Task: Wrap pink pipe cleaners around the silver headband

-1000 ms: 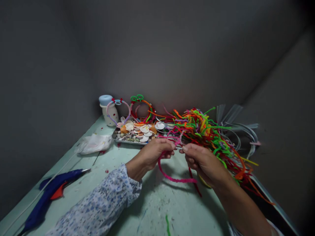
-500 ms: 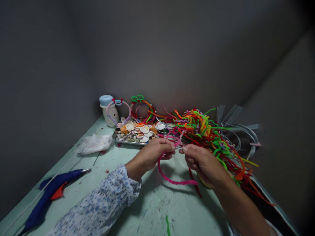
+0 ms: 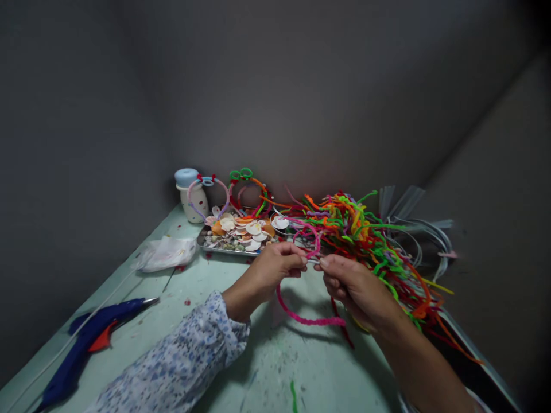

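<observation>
Above the middle of the table, my left hand point(image 3: 278, 267) pinches a bright pink pipe cleaner point(image 3: 307, 319) together with a thin whitish wire or band. One length of the pipe cleaner curves up into a loop above my fingers, and another hangs below in an arc. My right hand point(image 3: 353, 284) is closed, thumb against forefinger, on the other part of the whitish band point(image 3: 313, 261). Only a short stretch of that band shows between the fingertips. Below my right hand a dark red pipe cleaner point(image 3: 343, 324) lies on the table.
A metal tray of shells point(image 3: 230, 250) stands at the back, with finished pipe-cleaner hoops point(image 3: 248, 192) and a lidded white jar point(image 3: 193, 198). A colourful pipe-cleaner pile point(image 3: 357, 226) spreads right. Left are a blue glue gun point(image 3: 103, 327) and a plastic bag point(image 3: 167, 253).
The upper length of the pink pipe cleaner now stands in a wider, clearer loop above my fingers. Both hands stay nearly in place.
</observation>
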Tool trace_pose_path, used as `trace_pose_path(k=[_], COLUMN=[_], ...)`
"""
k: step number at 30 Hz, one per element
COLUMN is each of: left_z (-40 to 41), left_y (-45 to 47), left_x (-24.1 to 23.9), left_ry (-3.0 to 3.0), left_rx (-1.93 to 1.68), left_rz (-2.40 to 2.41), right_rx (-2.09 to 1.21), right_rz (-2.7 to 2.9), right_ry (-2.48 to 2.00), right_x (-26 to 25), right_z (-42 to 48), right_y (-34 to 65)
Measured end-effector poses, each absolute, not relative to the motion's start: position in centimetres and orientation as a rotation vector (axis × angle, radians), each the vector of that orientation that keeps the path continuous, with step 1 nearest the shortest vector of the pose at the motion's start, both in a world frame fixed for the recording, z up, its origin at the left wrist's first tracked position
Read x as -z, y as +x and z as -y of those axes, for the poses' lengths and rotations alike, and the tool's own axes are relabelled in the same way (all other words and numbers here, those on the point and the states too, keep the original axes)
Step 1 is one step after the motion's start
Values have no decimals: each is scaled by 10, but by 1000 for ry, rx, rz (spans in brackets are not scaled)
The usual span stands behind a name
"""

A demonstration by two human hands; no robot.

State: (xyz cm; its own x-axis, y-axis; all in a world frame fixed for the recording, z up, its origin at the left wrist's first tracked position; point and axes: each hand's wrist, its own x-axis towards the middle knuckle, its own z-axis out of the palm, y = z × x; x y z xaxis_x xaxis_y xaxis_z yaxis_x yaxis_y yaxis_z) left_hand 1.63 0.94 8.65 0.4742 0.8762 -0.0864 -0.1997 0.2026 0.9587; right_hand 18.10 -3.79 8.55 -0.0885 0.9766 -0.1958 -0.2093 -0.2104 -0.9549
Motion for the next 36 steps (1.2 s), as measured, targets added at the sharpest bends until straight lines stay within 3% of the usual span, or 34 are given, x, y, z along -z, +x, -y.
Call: trace_pose_path(k=[36], left_z=[-7], left_y=[17], left_x=[-91], left_ry=[1197], left_rx=[-891], left_rz=[-808], right_rx=[-1573], right_rz=[938], right_ry=[-1097], right_x=[-80], right_z=[34], right_y=[185])
